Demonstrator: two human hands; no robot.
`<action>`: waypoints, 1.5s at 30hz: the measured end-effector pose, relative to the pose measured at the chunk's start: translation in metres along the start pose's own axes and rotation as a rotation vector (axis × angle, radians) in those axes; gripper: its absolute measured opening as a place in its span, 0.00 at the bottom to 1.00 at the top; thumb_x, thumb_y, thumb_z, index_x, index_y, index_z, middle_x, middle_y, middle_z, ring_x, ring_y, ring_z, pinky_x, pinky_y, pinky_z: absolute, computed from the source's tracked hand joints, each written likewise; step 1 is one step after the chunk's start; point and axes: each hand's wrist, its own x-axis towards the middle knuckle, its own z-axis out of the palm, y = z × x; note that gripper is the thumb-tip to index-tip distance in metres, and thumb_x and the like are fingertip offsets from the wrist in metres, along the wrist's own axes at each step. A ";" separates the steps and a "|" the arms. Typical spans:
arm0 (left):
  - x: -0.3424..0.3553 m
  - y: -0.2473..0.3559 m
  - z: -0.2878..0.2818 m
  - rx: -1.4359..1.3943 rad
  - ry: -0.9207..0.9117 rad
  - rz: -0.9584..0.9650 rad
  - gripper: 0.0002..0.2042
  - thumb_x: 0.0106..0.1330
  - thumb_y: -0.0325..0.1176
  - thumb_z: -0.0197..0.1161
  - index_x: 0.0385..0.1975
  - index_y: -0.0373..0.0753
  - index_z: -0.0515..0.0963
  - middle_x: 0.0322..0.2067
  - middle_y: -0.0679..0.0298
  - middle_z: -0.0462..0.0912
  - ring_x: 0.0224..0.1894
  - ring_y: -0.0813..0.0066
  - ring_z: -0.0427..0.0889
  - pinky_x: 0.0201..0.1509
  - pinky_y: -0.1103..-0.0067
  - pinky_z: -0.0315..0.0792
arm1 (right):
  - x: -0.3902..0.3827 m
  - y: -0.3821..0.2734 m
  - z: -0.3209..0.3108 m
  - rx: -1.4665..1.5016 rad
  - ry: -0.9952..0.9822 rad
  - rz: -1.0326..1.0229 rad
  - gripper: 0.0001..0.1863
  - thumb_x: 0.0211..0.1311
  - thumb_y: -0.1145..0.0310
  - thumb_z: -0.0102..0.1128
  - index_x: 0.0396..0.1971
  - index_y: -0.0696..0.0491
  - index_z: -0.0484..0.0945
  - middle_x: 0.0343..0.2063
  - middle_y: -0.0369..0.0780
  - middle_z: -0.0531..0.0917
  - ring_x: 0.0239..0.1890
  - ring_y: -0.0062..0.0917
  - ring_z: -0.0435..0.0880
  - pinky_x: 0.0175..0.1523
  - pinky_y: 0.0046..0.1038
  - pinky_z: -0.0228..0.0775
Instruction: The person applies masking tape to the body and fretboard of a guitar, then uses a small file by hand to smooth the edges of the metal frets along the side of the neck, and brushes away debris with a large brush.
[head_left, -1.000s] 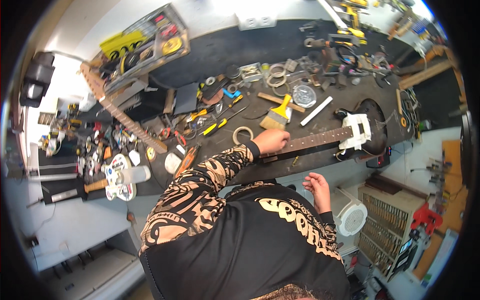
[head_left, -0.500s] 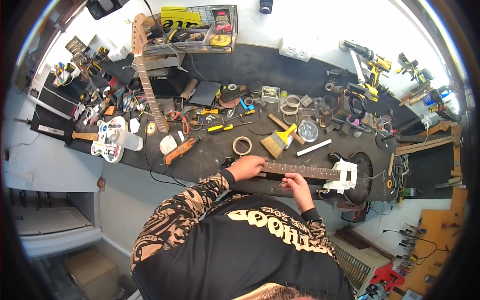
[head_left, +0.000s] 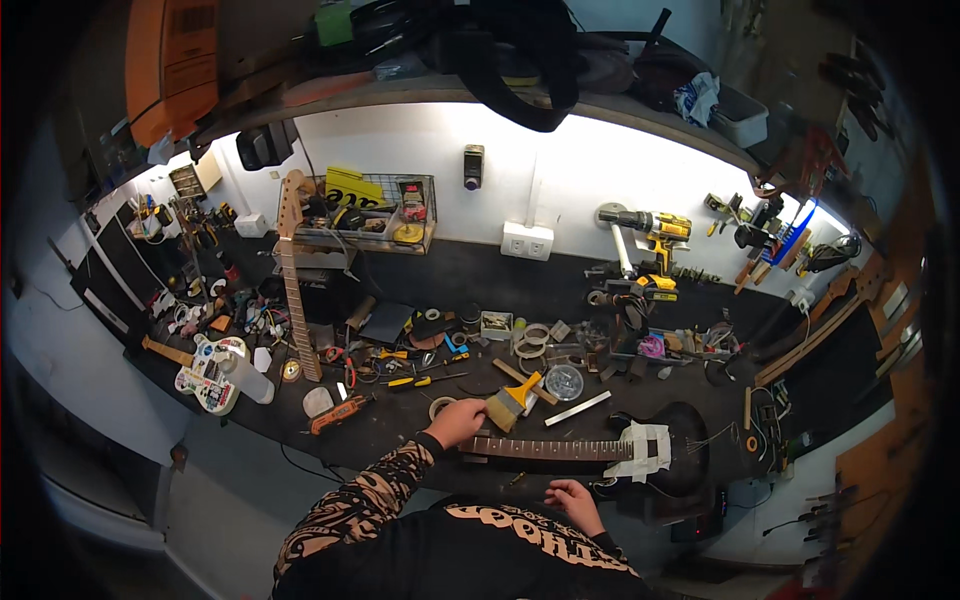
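Observation:
A dark electric guitar (head_left: 690, 455) lies along the front of the bench, its fretted neck (head_left: 550, 449) pointing left and white masking tape (head_left: 645, 450) across its body. My left hand (head_left: 457, 422) is over the neck's far left end, fingers stretched toward the bristles of a yellow-handled paintbrush (head_left: 512, 403); whether they touch is unclear. The headstock is hidden under that hand and sleeve. On the near side of the neck, my right hand (head_left: 575, 502) has loosely bent fingers with nothing visible in them. A small yellowish tool (head_left: 517, 479) lies to its left, near the bench edge.
A white straight strip (head_left: 577, 409) and a clear round dish (head_left: 564, 382) lie behind the guitar. An orange rotary tool (head_left: 342, 413), a white bottle (head_left: 247, 378) and a white guitar (head_left: 210, 375) are at left. A loose neck (head_left: 295, 300) leans upright. A shelf (head_left: 400, 100) overhangs the bench.
The view has tilted up, bringing the overhead shelf in. My left hand has shifted off the fretboard toward the brush. My right hand has drawn back from the neck, apart from the small yellowish tool.

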 end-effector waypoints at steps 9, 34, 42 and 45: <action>0.011 -0.207 -0.018 -0.092 0.403 -0.576 0.10 0.67 0.23 0.68 0.47 0.35 0.87 0.36 0.52 0.90 0.40 0.58 0.91 0.46 0.65 0.83 | -0.013 -0.027 -0.002 -0.005 0.046 -0.015 0.14 0.85 0.70 0.57 0.62 0.57 0.80 0.51 0.40 0.90 0.46 0.22 0.91 0.53 0.26 0.82; 0.018 -0.077 -0.034 0.499 0.025 0.321 0.11 0.70 0.34 0.71 0.49 0.43 0.81 0.52 0.60 0.82 0.60 0.51 0.78 0.64 0.56 0.69 | -0.019 -0.029 0.029 -0.047 0.249 -0.152 0.12 0.81 0.74 0.59 0.58 0.59 0.82 0.44 0.38 0.90 0.43 0.20 0.88 0.53 0.27 0.82; -0.025 0.103 0.048 -0.054 -0.252 0.298 0.12 0.76 0.37 0.69 0.51 0.39 0.81 0.45 0.53 0.89 0.50 0.47 0.80 0.65 0.59 0.69 | -0.021 -0.083 0.053 -0.142 0.206 -0.394 0.26 0.76 0.68 0.71 0.68 0.57 0.76 0.61 0.42 0.74 0.59 0.28 0.84 0.64 0.32 0.80; -0.039 0.131 0.065 -0.082 -0.300 0.257 0.12 0.76 0.36 0.69 0.51 0.38 0.80 0.44 0.55 0.87 0.50 0.51 0.79 0.61 0.61 0.71 | -0.036 -0.084 0.043 -0.216 0.262 -0.402 0.26 0.74 0.68 0.72 0.68 0.56 0.77 0.59 0.43 0.77 0.61 0.30 0.83 0.64 0.32 0.79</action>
